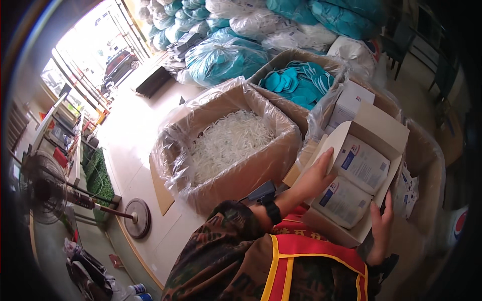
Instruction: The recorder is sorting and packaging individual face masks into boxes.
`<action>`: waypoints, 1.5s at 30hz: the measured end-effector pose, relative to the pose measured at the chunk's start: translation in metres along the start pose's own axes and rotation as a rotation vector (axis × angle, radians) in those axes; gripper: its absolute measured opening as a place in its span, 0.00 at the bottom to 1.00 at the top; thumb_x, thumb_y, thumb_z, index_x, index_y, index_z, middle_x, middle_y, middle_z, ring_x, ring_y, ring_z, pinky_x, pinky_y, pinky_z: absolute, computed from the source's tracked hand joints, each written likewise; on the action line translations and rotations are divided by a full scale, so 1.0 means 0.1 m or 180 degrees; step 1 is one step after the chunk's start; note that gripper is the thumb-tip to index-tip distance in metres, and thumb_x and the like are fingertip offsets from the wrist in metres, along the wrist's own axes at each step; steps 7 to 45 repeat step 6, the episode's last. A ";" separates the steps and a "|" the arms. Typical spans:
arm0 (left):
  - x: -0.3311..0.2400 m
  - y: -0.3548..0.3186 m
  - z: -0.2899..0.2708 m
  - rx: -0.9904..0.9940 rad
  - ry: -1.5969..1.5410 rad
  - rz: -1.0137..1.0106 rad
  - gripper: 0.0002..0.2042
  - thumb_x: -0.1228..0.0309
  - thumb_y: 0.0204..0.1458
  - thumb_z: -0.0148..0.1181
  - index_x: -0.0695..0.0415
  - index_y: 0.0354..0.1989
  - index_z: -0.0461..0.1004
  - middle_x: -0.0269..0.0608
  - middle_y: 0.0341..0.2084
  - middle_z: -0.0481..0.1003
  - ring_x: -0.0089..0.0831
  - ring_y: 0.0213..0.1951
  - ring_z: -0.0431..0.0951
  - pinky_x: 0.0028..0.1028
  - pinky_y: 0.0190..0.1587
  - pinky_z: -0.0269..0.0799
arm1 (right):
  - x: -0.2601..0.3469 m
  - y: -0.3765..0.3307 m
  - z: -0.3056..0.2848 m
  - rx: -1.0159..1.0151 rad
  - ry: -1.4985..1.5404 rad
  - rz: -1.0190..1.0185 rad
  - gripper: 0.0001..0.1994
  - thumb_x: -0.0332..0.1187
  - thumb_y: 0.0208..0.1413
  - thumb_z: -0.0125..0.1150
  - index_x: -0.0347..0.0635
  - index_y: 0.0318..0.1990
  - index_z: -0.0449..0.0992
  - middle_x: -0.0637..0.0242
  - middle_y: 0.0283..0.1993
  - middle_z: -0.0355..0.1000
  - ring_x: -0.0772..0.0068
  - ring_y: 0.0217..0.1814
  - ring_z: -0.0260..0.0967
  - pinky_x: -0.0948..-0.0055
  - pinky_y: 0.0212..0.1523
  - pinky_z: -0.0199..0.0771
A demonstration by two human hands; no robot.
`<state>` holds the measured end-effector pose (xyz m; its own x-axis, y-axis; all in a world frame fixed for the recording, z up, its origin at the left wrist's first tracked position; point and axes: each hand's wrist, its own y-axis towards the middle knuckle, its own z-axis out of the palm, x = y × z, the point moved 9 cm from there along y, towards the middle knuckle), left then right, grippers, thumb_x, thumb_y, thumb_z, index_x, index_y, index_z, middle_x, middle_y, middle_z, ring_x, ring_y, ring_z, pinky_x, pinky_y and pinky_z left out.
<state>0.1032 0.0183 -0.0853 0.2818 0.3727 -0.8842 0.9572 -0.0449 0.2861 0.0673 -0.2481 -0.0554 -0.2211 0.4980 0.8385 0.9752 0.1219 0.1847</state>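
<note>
A white cardboard box [379,131] with its lid flaps raised is held between both hands, tilted a little. Inside it lie two stacks of flat white printed packets [362,163], one behind the other. My left hand [317,174] grips the box's left wall, thumb and fingers over the edge. On the near right side, my right hand [381,220] has its fingers against the outer wall; part of it is hidden by the box. A dark band circles my left wrist.
A plastic-lined carton [236,170] of thin white strips stands left of the box. Behind is a carton of teal pieces [296,83]. Loose packets [405,193] lie in a carton at right. Filled bags [228,57] pile up at the back; a standing fan [47,188] is at left.
</note>
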 end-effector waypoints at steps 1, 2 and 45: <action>0.02 0.00 0.01 -0.0003 -0.0043 -0.0077 0.37 0.70 0.54 0.59 0.60 0.70 0.46 0.65 0.62 0.59 0.54 0.65 0.60 0.37 0.64 0.57 | -0.01 0.03 -0.01 0.0035 -0.0042 -0.0048 0.31 0.33 0.59 0.56 0.31 0.67 0.55 0.45 0.63 0.64 0.56 0.63 0.64 0.66 0.61 0.63; 0.04 0.02 0.01 -0.0007 -0.0087 -0.0154 0.37 0.70 0.53 0.58 0.60 0.70 0.46 0.65 0.63 0.58 0.56 0.65 0.60 0.38 0.65 0.56 | -0.02 0.06 -0.02 0.0070 -0.0084 -0.0095 0.30 0.33 0.59 0.56 0.31 0.67 0.55 0.45 0.63 0.63 0.55 0.64 0.64 0.66 0.61 0.63; 0.12 0.07 0.07 0.0150 -0.0232 -0.0492 0.38 0.68 0.53 0.58 0.58 0.70 0.45 0.63 0.64 0.57 0.57 0.65 0.58 0.37 0.66 0.55 | -0.13 0.15 -0.06 0.0123 0.0224 -0.0199 0.31 0.35 0.59 0.56 0.32 0.67 0.56 0.45 0.64 0.62 0.52 0.64 0.63 0.63 0.62 0.63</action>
